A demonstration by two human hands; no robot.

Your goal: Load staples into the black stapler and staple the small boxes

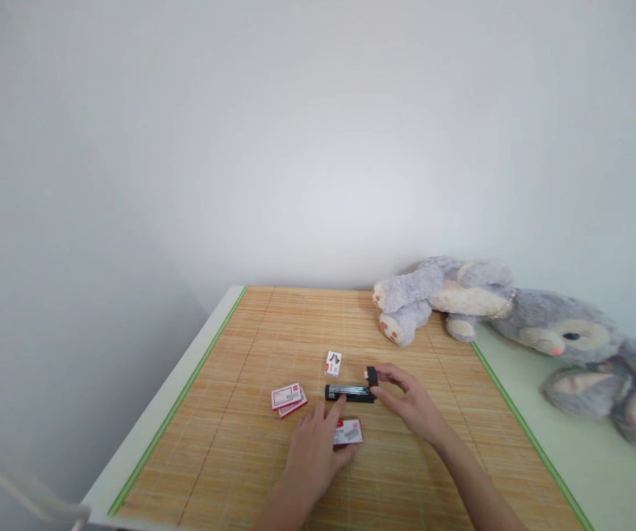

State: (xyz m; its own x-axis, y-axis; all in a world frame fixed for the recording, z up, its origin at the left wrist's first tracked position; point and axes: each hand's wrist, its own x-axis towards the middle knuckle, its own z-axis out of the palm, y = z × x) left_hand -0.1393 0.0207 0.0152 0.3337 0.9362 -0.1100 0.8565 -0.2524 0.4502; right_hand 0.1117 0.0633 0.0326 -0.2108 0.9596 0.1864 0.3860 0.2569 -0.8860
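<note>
A long black stapler point(349, 393) lies on the mat with a shiny metal strip along its top. At its right end a short black piece point(372, 376) stands up, with a small pale bit at its left side. My right hand point(409, 398) pinches this piece between thumb and fingers; I cannot tell whether it is joined to the stapler. My left hand point(315, 450) rests palm down with fingers apart, the index fingertip touching the stapler's near edge. Partly under that hand lies a red-and-white staple box point(349, 431), between index finger and thumb.
Two flat red-and-white boxes point(287, 397) overlap left of the stapler. A small white box point(333, 363) lies behind it. The bamboo mat point(229, 442) has a green border on a pale table. At the back right, a grey plush rabbit point(472, 299) lies across the mat's edge.
</note>
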